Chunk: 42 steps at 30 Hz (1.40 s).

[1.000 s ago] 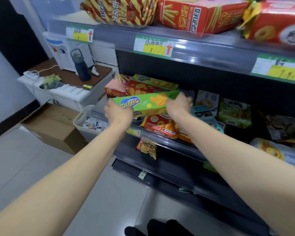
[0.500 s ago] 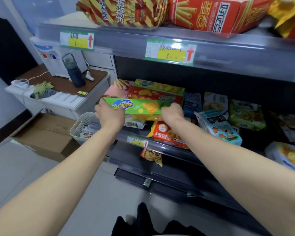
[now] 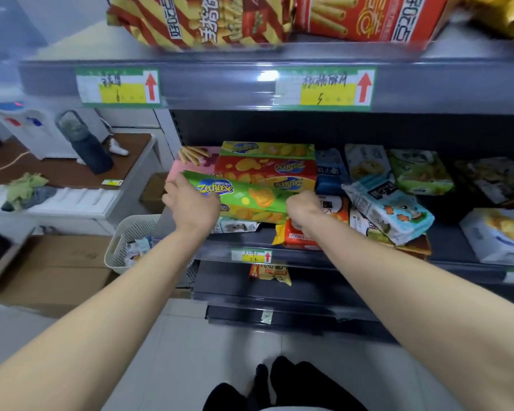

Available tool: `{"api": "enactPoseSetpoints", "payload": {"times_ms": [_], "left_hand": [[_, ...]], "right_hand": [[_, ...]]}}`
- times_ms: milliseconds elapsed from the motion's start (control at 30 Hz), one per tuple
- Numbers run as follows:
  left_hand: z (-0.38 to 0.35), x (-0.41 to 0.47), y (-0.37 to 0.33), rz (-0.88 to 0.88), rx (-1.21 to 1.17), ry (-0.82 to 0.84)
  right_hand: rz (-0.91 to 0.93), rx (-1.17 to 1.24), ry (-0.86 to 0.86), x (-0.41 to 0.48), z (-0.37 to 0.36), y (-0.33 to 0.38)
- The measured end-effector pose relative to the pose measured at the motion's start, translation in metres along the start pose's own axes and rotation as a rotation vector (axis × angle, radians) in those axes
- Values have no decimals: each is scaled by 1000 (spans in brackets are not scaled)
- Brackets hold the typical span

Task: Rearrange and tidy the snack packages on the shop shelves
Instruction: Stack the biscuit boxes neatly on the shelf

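Centre frame, front of the middle shelf [image 3: 353, 260]: a Zecheese box [image 3: 251, 194], tilted, held by the left hand [image 3: 190, 206] at its left end and the right hand [image 3: 303, 209] at its right, a stack of Zecheese boxes [image 3: 264, 167] behind. Snack bags [image 3: 392, 209] crowd the shelf rightward; the upper shelf [image 3: 220, 83] carries stick-biscuit packs [image 3: 208, 22]. Left of frame: a basket [image 3: 131, 232] beside the shelf end, a cardboard box [image 3: 57, 268] lower left of it, and a side table [image 3: 125, 170] behind.

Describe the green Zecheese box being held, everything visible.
The green Zecheese box is a long, slim, glossy carton: green face, blue oval logo with yellow lettering, printed orange crackers. It is tilted, left end higher, at the middle shelf, in front of a red Zecheese box. The left hand grips its left end, the right hand its right end. Whether it rests on anything is hidden.
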<state>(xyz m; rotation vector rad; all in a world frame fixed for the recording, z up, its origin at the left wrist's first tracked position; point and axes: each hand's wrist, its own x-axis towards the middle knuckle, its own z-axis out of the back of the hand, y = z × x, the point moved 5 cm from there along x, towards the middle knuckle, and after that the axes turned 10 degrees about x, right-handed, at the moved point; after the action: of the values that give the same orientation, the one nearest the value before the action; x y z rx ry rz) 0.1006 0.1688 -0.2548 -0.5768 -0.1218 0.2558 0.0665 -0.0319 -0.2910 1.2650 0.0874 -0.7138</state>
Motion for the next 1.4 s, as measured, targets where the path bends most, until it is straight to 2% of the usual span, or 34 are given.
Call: {"api": "enactPoseSetpoints", "payload": {"times_ms": [200,433,600,733,900,1200,1400], "left_hand": [[-24,-9,-14,-38,-15,133],[-66,-29,-29,-100,-169,331],[-69,-14,-32,-83,-246,357],[-63,7,-26,-86,-313,309],[-79,-1,-23,-67,-346,378],[-94,-5,-13,-28,-382,492],[-85,6,-3,-41,-329,430]], "right_hand": [[-2,-34,-133,12,29,-8],[-19,-124,-203,19,74,-17],[-23,-73,-247,22,80,-20],[-6,-106,-241,24,67,-11],[17,-187,-288,29,76,-6],[43,-196,-297,34,73,-3],[8,-229,-297,32,59,-7]]}}
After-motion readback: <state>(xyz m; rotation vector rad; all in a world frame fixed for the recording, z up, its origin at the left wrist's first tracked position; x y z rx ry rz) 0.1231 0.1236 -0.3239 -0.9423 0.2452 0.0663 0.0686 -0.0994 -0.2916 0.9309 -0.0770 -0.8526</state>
